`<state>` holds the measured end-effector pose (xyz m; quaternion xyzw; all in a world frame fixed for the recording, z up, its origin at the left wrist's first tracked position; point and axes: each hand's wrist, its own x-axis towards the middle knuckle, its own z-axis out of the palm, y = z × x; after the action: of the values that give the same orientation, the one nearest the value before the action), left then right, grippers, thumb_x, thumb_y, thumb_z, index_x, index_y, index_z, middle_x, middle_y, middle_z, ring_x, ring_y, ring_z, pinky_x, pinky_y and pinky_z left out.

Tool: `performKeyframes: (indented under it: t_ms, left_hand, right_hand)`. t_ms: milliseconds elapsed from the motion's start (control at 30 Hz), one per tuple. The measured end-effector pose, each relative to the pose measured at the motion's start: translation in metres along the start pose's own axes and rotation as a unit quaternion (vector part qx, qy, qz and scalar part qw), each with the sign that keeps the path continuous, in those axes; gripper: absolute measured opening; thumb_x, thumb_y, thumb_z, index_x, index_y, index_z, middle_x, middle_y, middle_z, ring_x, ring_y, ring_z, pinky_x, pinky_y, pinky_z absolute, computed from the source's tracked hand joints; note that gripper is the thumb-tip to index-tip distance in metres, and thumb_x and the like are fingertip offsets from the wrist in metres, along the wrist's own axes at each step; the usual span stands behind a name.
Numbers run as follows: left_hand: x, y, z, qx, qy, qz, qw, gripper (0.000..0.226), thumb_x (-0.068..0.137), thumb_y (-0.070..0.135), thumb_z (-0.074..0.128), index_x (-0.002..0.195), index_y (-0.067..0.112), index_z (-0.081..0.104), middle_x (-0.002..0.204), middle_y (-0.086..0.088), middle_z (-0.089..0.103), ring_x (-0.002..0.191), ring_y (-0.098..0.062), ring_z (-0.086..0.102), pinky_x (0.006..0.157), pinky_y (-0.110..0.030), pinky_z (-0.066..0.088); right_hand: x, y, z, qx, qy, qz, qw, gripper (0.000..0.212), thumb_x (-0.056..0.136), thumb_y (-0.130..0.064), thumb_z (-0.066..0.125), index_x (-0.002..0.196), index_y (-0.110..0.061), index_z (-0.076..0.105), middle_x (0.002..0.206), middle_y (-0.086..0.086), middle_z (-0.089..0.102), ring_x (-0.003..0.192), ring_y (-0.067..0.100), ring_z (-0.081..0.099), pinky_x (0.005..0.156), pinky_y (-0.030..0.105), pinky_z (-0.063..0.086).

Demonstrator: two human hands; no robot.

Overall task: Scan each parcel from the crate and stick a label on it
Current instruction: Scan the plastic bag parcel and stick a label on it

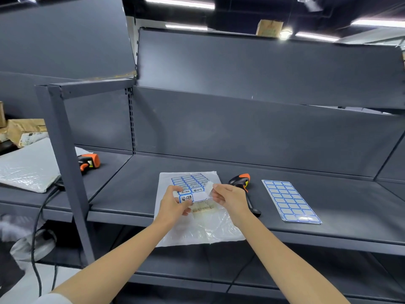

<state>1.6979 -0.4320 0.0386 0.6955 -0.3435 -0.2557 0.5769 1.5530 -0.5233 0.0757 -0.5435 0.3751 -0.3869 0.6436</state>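
A white plastic parcel bag lies flat on the dark shelf in front of me. Above it my left hand grips the near corner of a blue-bordered label sheet that has handwriting on some labels. My right hand pinches a single peeled white label lifted from the sheet's right edge. A black and orange barcode scanner lies on the shelf just right of my right hand.
A second, blank label sheet lies to the right. Another orange scanner and a grey padded parcel sit on the left shelf behind an upright post. Cardboard boxes stand far left. A cable hangs down.
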Motion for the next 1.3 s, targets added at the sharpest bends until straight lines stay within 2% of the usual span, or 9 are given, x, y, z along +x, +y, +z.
performKeyframes:
  t_ms: [167, 300, 467, 567, 733, 833, 1133, 1233, 1300]
  left_hand:
    - [-0.002, -0.001, -0.002, 0.058, -0.021, -0.034, 0.998, 0.04, 0.086, 0.019, 0.069, 0.115, 0.017, 0.041, 0.087, -0.007, 0.072, 0.045, -0.013, 0.059, 0.042, -0.022, 0.046]
    - [-0.003, 0.007, -0.008, 0.153, -0.069, -0.054, 0.984, 0.043, 0.087, 0.047, 0.062, 0.122, 0.027, 0.045, 0.062, 0.002, 0.071, 0.035, -0.012, 0.054, 0.036, -0.017, 0.037]
    - [-0.003, 0.023, -0.02, 0.228, -0.134, -0.093, 0.96, 0.054, 0.093, 0.05, 0.05, 0.139, 0.023, 0.039, 0.058, 0.001, 0.069, 0.032, -0.009, 0.047, 0.036, -0.016, 0.034]
    - [-0.003, 0.029, -0.023, 0.213, -0.125, -0.103, 0.964, 0.043, 0.095, 0.045, 0.052, 0.126, 0.015, 0.051, 0.054, -0.001, 0.064, 0.031, -0.008, 0.039, 0.036, -0.016, 0.03]
    - [-0.009, 0.039, -0.011, 0.008, -0.108, -0.077, 0.991, 0.034, 0.09, 0.041, 0.061, 0.099, 0.009, 0.069, 0.046, 0.004, 0.041, 0.036, -0.009, 0.023, 0.038, -0.016, 0.02]
    - [-0.013, 0.044, -0.004, -0.049, -0.134, -0.064, 0.988, 0.035, 0.088, 0.043, 0.062, 0.094, 0.01, 0.07, 0.049, 0.003, 0.04, 0.04, -0.011, 0.022, 0.04, -0.018, 0.019]
    - [-0.012, 0.044, 0.002, -0.081, -0.132, -0.047, 0.987, 0.013, 0.09, 0.029, 0.064, 0.091, 0.016, 0.066, 0.047, 0.003, 0.041, 0.036, -0.011, 0.025, 0.038, -0.018, 0.022]
    - [-0.011, 0.044, 0.004, -0.055, -0.125, -0.032, 0.99, 0.01, 0.092, 0.025, 0.063, 0.087, 0.017, 0.064, 0.045, 0.003, 0.042, 0.035, -0.011, 0.027, 0.038, -0.018, 0.023]
    - [-0.01, 0.044, 0.003, -0.03, -0.123, -0.013, 0.992, 0.011, 0.092, 0.025, 0.062, 0.086, 0.016, 0.062, 0.043, 0.004, 0.043, 0.033, -0.01, 0.029, 0.037, -0.017, 0.024]
  right_hand:
    - [-0.001, -0.002, -0.005, 0.01, 0.018, -0.02, 1.0, 0.011, 0.087, -0.009, 0.067, 0.077, -0.009, 0.071, 0.073, 0.006, 0.068, 0.069, 0.016, 0.062, 0.069, 0.021, 0.058]
    - [-0.005, 0.0, -0.004, -0.124, 0.034, -0.108, 0.986, 0.012, 0.087, -0.015, 0.067, 0.076, -0.019, 0.071, 0.076, -0.001, 0.071, 0.069, 0.013, 0.064, 0.075, 0.026, 0.056]
    - [-0.012, 0.003, -0.004, -0.265, 0.037, -0.233, 0.935, 0.013, 0.089, -0.019, 0.065, 0.079, -0.026, 0.069, 0.082, -0.011, 0.068, 0.079, -0.002, 0.059, 0.07, 0.006, 0.042]
    - [-0.016, 0.007, -0.006, -0.325, 0.045, -0.315, 0.89, 0.007, 0.09, -0.015, 0.064, 0.084, -0.017, 0.069, 0.085, -0.006, 0.063, 0.08, 0.002, 0.054, 0.074, 0.013, 0.042]
    - [-0.02, 0.011, -0.007, -0.422, 0.048, -0.528, 0.736, 0.002, 0.083, 0.0, 0.07, 0.083, -0.001, 0.068, 0.081, 0.008, 0.061, 0.075, 0.024, 0.059, 0.068, 0.026, 0.047]
    - [-0.022, 0.012, -0.005, -0.427, 0.046, -0.563, 0.705, 0.002, 0.082, 0.002, 0.07, 0.081, 0.0, 0.069, 0.08, 0.01, 0.061, 0.073, 0.026, 0.061, 0.062, 0.032, 0.051]
    - [-0.018, 0.015, -0.008, -0.435, 0.032, -0.57, 0.697, 0.011, 0.077, 0.006, 0.074, 0.085, 0.0, 0.071, 0.083, 0.01, 0.062, 0.073, 0.023, 0.06, 0.053, 0.032, 0.051]
    - [-0.016, 0.018, -0.011, -0.436, 0.014, -0.551, 0.712, 0.011, 0.079, 0.002, 0.072, 0.089, -0.002, 0.073, 0.085, 0.01, 0.062, 0.079, 0.018, 0.056, 0.057, 0.03, 0.049]
    - [-0.015, 0.019, -0.011, -0.404, -0.012, -0.511, 0.759, 0.012, 0.082, -0.002, 0.069, 0.094, -0.003, 0.074, 0.089, 0.01, 0.061, 0.085, 0.013, 0.052, 0.069, 0.023, 0.047]
